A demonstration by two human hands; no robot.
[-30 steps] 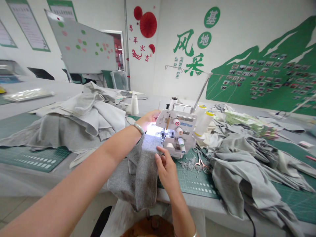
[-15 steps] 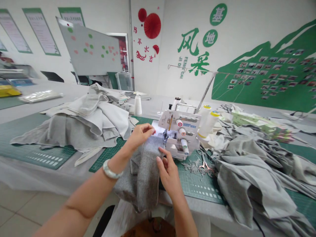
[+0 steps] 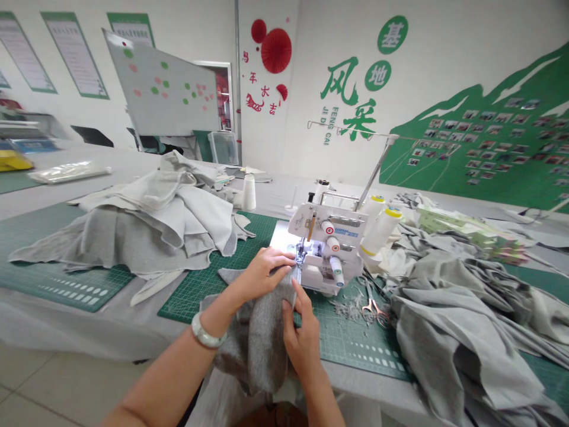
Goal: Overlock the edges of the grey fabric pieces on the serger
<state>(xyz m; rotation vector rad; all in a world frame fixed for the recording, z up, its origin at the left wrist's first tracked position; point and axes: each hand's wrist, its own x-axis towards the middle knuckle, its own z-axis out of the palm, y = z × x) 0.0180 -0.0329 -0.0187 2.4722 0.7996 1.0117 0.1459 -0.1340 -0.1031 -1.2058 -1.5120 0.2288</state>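
Note:
A white overlock sewing machine (image 3: 326,246) stands on the green cutting mat, its lamp lit by the needle. Grey fabric (image 3: 267,338) runs from the needle area down over the table's front edge. My left hand (image 3: 265,274), with a pale bracelet on the wrist, lies on the fabric just left of the presser foot, fingers together and pointing at the needle. My right hand (image 3: 302,326) pinches the fabric's right edge below the machine, between thumb and index finger.
Grey and white cloth (image 3: 151,219) is piled at the left, more grey cloth (image 3: 462,332) at the right. Scissors (image 3: 374,308) lie among thread scraps right of the machine. Thread cones (image 3: 383,232) stand behind it; another cone (image 3: 249,191) is further back.
My left hand has come down from above the fabric onto it, beside the needle. The fabric has shifted toward me and its top edge now sits nearer the front. The view has moved slightly.

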